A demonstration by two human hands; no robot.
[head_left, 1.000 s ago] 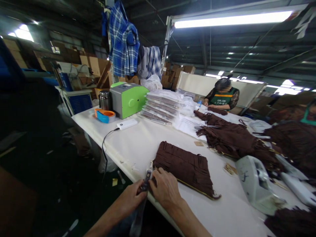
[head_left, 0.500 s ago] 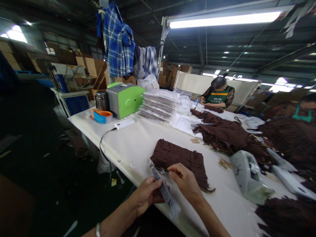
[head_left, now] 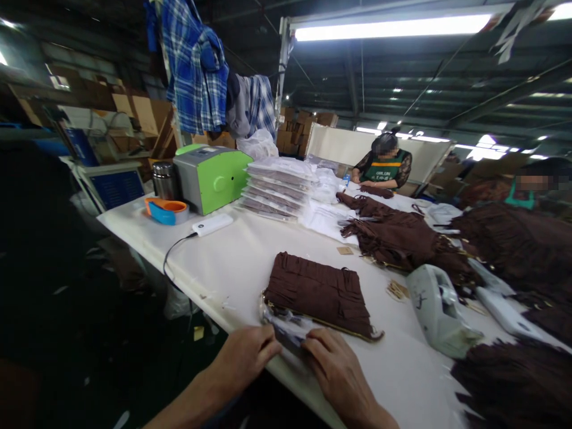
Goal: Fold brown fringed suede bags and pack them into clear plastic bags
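Plastic-wrapped strip [head_left: 288,333] lies at the lower centre of the frame, beside the near edge of the brown pouch [head_left: 317,289]. Your left hand [head_left: 245,357] is nearly closed, pinching its left part; your right hand [head_left: 335,366] grips further right with bent fingers, probably to steady it between both. The pouch lies flat, likely for easy reach. Upper right, lettering on the green apron [head_left: 379,173] resembles "OIBLUN", blurred; smaller characters beneath are unreadable.

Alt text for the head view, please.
Bare left hand and right hand finger clear crinkled plastic at a white table, beside a dark brown fabric bag; behind are a green and grey machine and stacked plastic packages.
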